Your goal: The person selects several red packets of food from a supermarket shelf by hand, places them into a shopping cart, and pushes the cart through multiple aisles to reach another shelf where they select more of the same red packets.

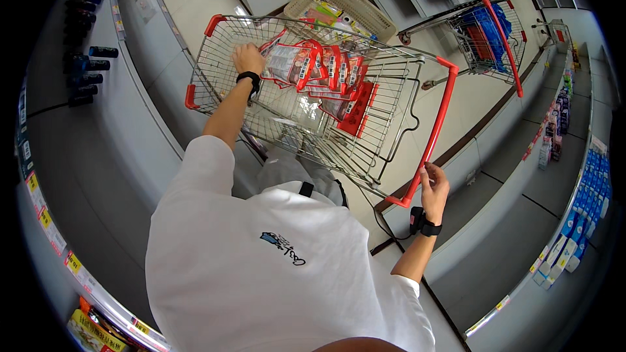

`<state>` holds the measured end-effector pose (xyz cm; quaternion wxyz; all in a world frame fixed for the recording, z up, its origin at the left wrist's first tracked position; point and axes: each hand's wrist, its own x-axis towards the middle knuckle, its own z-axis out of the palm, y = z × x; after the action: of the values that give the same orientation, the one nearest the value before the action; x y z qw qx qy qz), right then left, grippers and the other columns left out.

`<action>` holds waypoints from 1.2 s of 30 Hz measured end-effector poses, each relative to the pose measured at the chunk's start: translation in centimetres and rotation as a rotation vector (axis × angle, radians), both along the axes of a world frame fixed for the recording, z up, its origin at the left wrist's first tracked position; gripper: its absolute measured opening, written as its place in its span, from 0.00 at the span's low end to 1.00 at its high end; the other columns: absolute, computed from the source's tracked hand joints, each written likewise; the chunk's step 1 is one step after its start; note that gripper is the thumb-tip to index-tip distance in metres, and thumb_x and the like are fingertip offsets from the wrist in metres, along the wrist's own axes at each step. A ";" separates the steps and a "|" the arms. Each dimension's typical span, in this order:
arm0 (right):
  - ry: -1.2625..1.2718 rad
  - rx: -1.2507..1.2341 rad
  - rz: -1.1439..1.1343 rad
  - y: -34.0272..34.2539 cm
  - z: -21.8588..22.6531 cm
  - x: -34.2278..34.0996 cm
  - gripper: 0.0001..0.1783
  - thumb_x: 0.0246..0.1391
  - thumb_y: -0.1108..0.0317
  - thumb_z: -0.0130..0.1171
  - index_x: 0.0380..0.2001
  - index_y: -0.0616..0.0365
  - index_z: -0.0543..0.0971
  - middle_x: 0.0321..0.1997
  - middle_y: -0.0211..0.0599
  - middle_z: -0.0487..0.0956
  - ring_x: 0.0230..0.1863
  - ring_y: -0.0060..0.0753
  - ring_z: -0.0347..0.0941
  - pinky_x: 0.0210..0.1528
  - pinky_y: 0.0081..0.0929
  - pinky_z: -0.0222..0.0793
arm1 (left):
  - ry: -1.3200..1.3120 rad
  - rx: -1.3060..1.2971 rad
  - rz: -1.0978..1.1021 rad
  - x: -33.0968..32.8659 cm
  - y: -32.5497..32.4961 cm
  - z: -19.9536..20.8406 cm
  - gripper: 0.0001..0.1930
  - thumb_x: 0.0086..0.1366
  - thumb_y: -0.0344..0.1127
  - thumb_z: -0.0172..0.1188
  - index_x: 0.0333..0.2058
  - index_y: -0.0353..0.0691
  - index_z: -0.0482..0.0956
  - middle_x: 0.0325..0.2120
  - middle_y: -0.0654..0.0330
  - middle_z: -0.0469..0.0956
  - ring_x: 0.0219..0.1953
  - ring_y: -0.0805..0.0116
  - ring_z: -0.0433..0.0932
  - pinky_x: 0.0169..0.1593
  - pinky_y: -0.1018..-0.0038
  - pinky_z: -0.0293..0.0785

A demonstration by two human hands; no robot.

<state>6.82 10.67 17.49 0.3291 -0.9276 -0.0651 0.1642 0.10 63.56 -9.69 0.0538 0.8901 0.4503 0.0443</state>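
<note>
A wire shopping cart (391, 135) with red corners stands crosswise in front of me. Several red-and-white plastic bags (292, 62) overlap inside it, their contents unclear. Reaching over the basket, my left hand (248, 58) has its fingers curled at the near-left bag's edge; the fingertips are partly hidden. At the right, my right hand (435, 189) rests its thumb and fingers on the lower end of the red cart handle (440, 124). A flat red piece (357, 112) lies beside the bags. Both wrists wear black bands.
Behind the cart a beige plastic basket (385, 25) holds mixed packages. A second cart (515, 36) with a blue bag (489, 32) stands at the far right. Shelves flank the aisle, with dark cans (91, 65) left and blue-and-white boxes (580, 221) right.
</note>
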 end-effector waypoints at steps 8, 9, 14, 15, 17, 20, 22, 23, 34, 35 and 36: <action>-0.034 -0.073 0.030 0.1 0.1 -0.3 0.17 0.57 0.63 0.62 0.43 0.65 0.79 0.28 0.38 0.79 0.30 0.26 0.76 0.33 0.25 0.71 | 0.244 -0.473 -0.202 0.3 -10.8 -4.2 0.23 0.56 0.42 0.61 0.50 0.39 0.74 0.50 0.50 0.75 0.57 0.51 0.68 0.58 0.54 0.66; -0.038 -0.068 0.043 0.1 0.1 0.0 0.17 0.57 0.63 0.62 0.43 0.65 0.79 0.29 0.39 0.79 0.30 0.27 0.76 0.34 0.25 0.71 | 0.162 -0.460 -0.236 0.0 -12.4 -4.3 0.22 0.57 0.42 0.61 0.47 0.38 0.75 0.49 0.49 0.75 0.56 0.50 0.69 0.57 0.53 0.67; -0.047 -0.029 0.105 -1.9 -0.3 2.5 0.19 0.56 0.62 0.62 0.43 0.67 0.78 0.37 0.45 0.80 0.33 0.34 0.80 0.34 0.29 0.75 | -0.042 -0.567 -0.422 -0.6 -18.3 0.9 0.14 0.56 0.40 0.61 0.36 0.36 0.80 0.40 0.44 0.77 0.44 0.43 0.75 0.51 0.55 0.70; -0.059 0.041 0.097 -2.3 -0.8 3.3 0.19 0.56 0.62 0.62 0.43 0.67 0.79 0.37 0.46 0.80 0.33 0.35 0.80 0.34 0.29 0.75 | -0.179 -0.577 -0.450 -1.1 -19.5 1.2 0.13 0.55 0.39 0.62 0.35 0.36 0.80 0.38 0.45 0.78 0.43 0.44 0.75 0.50 0.55 0.70; -0.057 0.043 0.130 -2.9 -1.3 5.2 0.17 0.55 0.63 0.63 0.42 0.66 0.79 0.38 0.47 0.80 0.34 0.35 0.80 0.34 0.28 0.76 | -0.364 -0.607 -0.462 -1.5 -22.1 2.4 0.11 0.55 0.38 0.63 0.33 0.36 0.79 0.34 0.47 0.78 0.41 0.47 0.75 0.47 0.54 0.70; -0.110 0.101 0.237 -4.8 -3.8 8.8 0.16 0.55 0.64 0.63 0.41 0.66 0.80 0.39 0.47 0.80 0.35 0.36 0.80 0.33 0.30 0.76 | -0.499 -0.689 -0.505 -1.4 -26.3 6.1 0.08 0.56 0.36 0.62 0.29 0.37 0.79 0.29 0.49 0.76 0.38 0.48 0.75 0.44 0.58 0.71; -0.144 0.069 0.349 -6.3 -6.6 12.0 0.16 0.54 0.63 0.62 0.42 0.64 0.80 0.42 0.48 0.79 0.38 0.44 0.79 0.38 0.34 0.76 | -0.526 -0.689 -0.494 -0.7 -29.5 9.3 0.07 0.56 0.34 0.62 0.27 0.36 0.78 0.27 0.51 0.75 0.35 0.49 0.75 0.42 0.60 0.70; -0.165 0.067 0.421 -6.4 -7.0 13.4 0.17 0.53 0.63 0.62 0.43 0.63 0.80 0.45 0.48 0.78 0.42 0.47 0.78 0.43 0.36 0.75 | -0.515 -0.684 -0.501 -0.3 -31.2 10.2 0.07 0.57 0.34 0.62 0.26 0.36 0.77 0.26 0.51 0.75 0.34 0.50 0.74 0.40 0.60 0.70; -0.518 0.010 0.947 -6.0 -12.9 17.9 0.15 0.55 0.59 0.55 0.43 0.53 0.81 0.65 0.45 0.66 0.62 0.64 0.59 0.59 0.51 0.65 | -0.522 -0.613 -0.330 1.1 -54.9 12.8 0.15 0.59 0.37 0.63 0.38 0.33 0.72 0.27 0.49 0.77 0.32 0.53 0.78 0.36 0.61 0.74; -0.536 -0.009 0.948 -6.1 -13.5 17.6 0.15 0.56 0.59 0.55 0.42 0.53 0.81 0.65 0.45 0.66 0.62 0.66 0.59 0.60 0.53 0.64 | -0.474 -0.601 -0.285 1.2 -56.4 12.8 0.18 0.59 0.38 0.63 0.42 0.33 0.70 0.26 0.49 0.78 0.28 0.54 0.80 0.33 0.62 0.75; -0.555 -0.027 0.948 -6.2 -14.1 17.4 0.15 0.56 0.58 0.55 0.41 0.54 0.81 0.65 0.44 0.66 0.62 0.67 0.58 0.60 0.54 0.63 | -0.477 -0.594 -0.263 1.4 -57.3 12.8 0.18 0.59 0.38 0.63 0.42 0.33 0.70 0.26 0.49 0.78 0.28 0.54 0.80 0.33 0.62 0.75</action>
<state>24.25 4.51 3.36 0.1774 -0.8093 -0.5582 0.0446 1.49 6.25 3.10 0.4170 0.8507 0.3006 0.1104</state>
